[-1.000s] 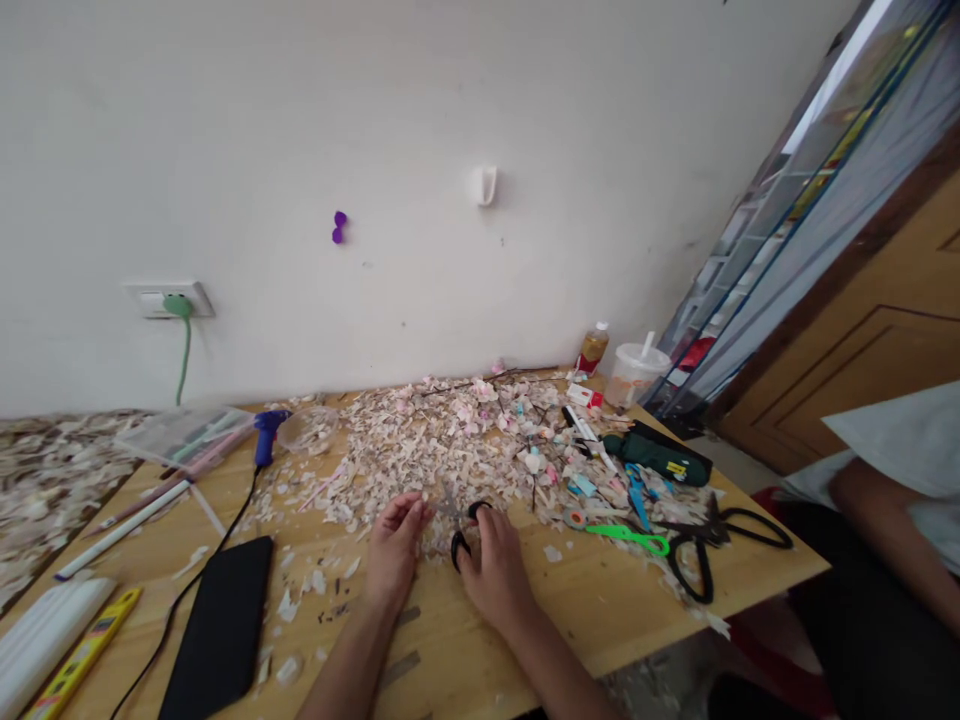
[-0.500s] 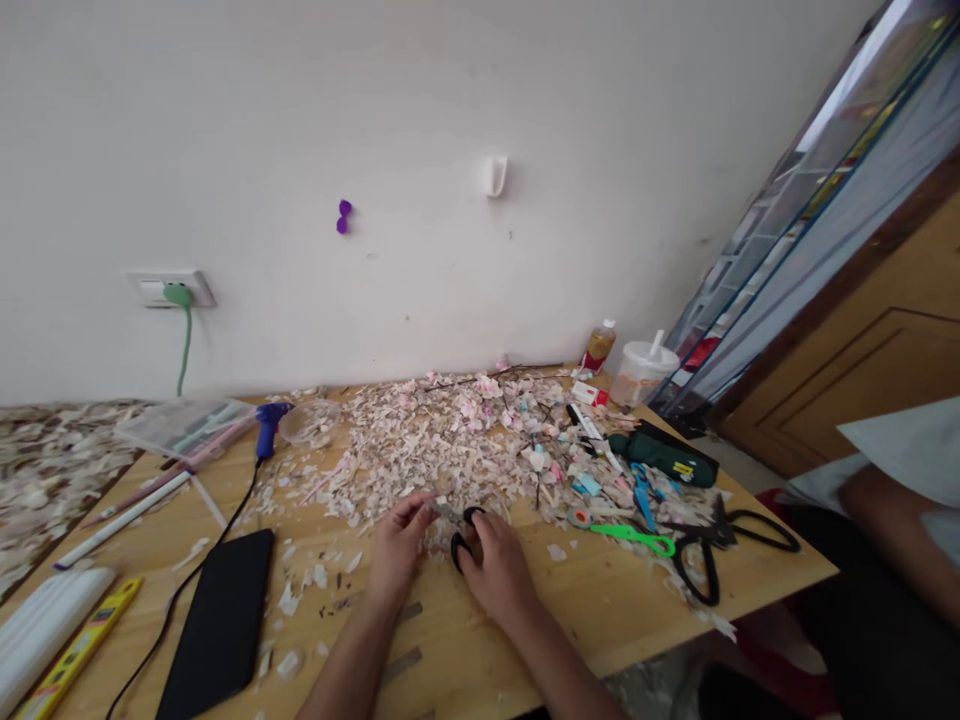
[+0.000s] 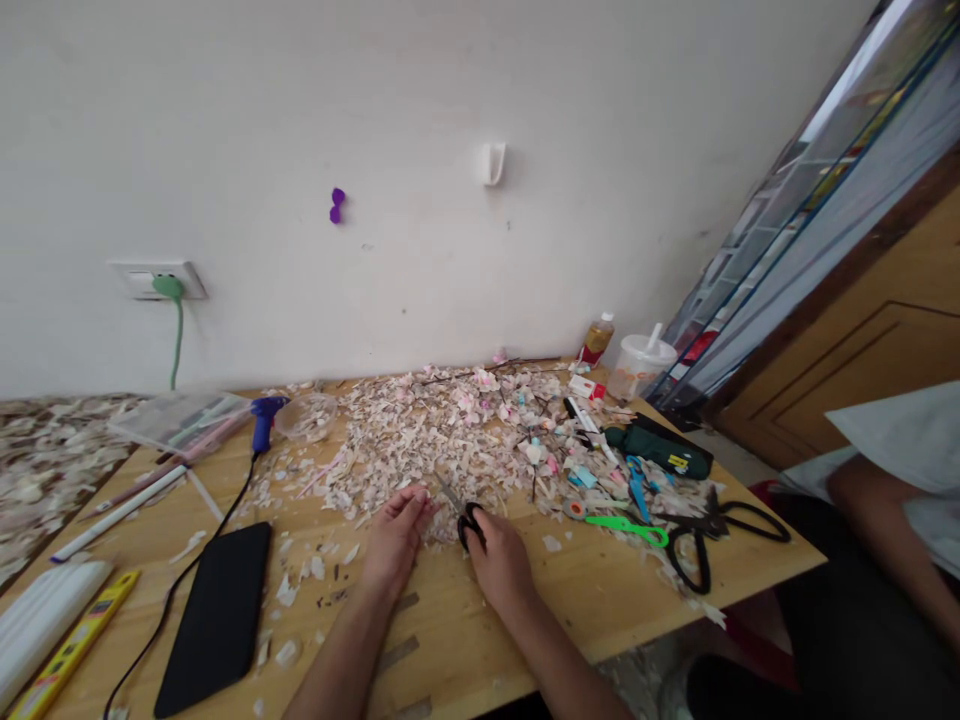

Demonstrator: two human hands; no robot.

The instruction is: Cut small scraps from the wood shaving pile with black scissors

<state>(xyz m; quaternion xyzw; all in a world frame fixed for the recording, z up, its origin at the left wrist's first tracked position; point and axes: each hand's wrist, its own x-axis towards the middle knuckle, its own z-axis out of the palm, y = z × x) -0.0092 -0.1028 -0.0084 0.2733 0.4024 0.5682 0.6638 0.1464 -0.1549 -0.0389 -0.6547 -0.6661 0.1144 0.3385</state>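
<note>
Near the front of the wooden table, my right hand is closed round the black handles of a small pair of scissors, whose blades point up and to the left. Just left of the blades, my left hand is closed in a pinch at the fingertips; a small pale scrap seems to be there, too small to make out. Beyond both hands spreads a wide heap of pale shell-like flakes, with pink blossoms on a thin branch at its back.
A blue glue gun, a black tablet-like slab and a yellow level lie left. At right are large black scissors, a green-handled tool, a dark green pouch, a bottle and a lidded cup. Another person's arm is at far right.
The scissors have drawn away from my left fingers, and their blades now show more plainly, pointing up. My left hand remains pinched. The view has shifted slightly.
</note>
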